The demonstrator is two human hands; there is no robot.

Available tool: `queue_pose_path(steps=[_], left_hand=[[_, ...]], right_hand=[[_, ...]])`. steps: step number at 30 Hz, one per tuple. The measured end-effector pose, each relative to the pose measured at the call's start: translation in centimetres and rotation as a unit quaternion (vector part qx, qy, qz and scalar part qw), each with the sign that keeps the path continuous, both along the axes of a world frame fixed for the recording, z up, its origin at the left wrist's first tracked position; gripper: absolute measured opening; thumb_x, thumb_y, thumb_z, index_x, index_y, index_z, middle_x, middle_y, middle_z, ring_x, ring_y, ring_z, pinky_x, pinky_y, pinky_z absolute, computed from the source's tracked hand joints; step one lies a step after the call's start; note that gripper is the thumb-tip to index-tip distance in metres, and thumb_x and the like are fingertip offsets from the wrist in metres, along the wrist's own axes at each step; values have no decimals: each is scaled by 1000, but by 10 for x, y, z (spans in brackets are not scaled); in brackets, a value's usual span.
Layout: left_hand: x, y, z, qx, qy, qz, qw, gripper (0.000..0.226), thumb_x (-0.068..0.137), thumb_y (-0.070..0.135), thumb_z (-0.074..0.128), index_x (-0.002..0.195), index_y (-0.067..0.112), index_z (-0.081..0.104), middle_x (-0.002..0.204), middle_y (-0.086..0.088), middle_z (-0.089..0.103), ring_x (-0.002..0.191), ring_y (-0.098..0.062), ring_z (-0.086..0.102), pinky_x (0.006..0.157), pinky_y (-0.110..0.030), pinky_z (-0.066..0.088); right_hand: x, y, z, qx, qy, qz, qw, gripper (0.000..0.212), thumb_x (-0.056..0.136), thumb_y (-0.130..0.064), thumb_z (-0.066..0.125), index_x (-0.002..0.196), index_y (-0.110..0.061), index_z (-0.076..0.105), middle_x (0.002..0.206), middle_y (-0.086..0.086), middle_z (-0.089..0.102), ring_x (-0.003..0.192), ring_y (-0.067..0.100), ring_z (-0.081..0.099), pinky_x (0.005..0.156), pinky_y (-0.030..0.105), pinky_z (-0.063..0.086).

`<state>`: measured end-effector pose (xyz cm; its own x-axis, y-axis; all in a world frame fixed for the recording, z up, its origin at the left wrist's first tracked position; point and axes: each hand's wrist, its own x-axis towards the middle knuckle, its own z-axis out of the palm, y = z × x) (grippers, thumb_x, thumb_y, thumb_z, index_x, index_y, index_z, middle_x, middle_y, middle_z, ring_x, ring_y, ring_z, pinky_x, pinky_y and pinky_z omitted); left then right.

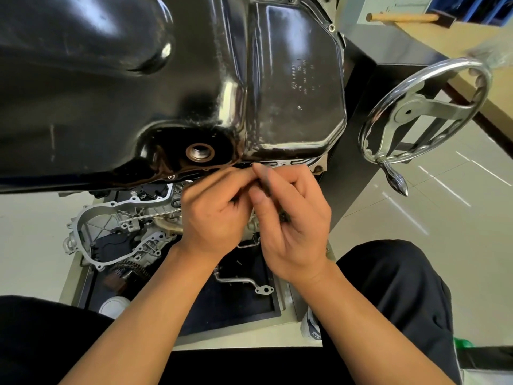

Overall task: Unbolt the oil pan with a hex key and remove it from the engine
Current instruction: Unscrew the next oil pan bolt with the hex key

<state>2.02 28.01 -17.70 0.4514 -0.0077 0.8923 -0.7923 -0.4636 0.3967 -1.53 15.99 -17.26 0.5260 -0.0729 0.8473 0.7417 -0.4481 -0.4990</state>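
Observation:
The glossy black oil pan (294,87) fills the upper view, bolted face-up on the engine, with an open threaded drain hole (200,152) near its front flange. One bolt head (171,177) shows on the flange to the left of my hands. My left hand (213,212) and my right hand (291,218) meet just below the flange edge. Both curl their fingers round a thin dark hex key (263,182), whose tip points up at the flange. Most of the key is hidden between my fingers.
A chrome handwheel (424,112) of the engine stand juts out at right. Below the pan lie a grey aluminium cover (111,229), a chain sprocket (130,270) and a bent metal pipe (244,282) on a black tray (227,309). A wooden-handled mallet (408,18) rests far right.

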Motion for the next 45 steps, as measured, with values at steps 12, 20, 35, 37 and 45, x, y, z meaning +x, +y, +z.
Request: queue_pose_path(steps=[12, 20, 35, 37, 45], left_hand=[[0, 2, -3, 38, 13, -16, 999, 19, 91, -3, 64, 108, -2, 72, 88, -7, 75, 82, -3, 67, 73, -23, 57], [0, -1, 0, -14, 10, 19, 1000, 12, 91, 5, 67, 87, -1, 76, 78, 0, 71, 74, 1, 59, 71, -11, 47], [1, 1, 1, -12, 18, 21, 1000, 5, 82, -3, 76, 86, 1, 77, 72, -1, 71, 66, -6, 63, 66, -17, 49], [1, 1, 0, -9, 23, 13, 1000, 3, 84, 1, 74, 86, 0, 76, 67, -1, 69, 62, -7, 61, 65, -15, 48], [2, 3, -1, 28, 1, -11, 1000, 18, 92, -1, 63, 107, 0, 74, 88, 12, 63, 82, 10, 56, 78, -6, 44]], right_hand=[[3, -4, 1, 2, -4, 18, 1000, 26, 88, 10, 65, 115, 12, 64, 90, 18, 61, 88, 13, 58, 84, 20, 47], [2, -8, 2, 18, -27, -36, 999, 19, 76, -1, 84, 90, 6, 73, 81, 13, 69, 79, 10, 61, 77, 19, 48], [3, -8, 0, 14, -17, -24, 999, 20, 81, 2, 80, 99, 5, 73, 85, 11, 68, 77, 12, 59, 74, 20, 48], [2, -8, -1, 18, -15, -22, 999, 16, 77, 8, 80, 92, 6, 74, 83, 10, 69, 78, 6, 59, 73, 19, 47], [2, -4, -1, -11, -18, 18, 1000, 25, 87, 12, 64, 112, 11, 65, 93, 16, 66, 91, 14, 60, 83, 24, 49]])
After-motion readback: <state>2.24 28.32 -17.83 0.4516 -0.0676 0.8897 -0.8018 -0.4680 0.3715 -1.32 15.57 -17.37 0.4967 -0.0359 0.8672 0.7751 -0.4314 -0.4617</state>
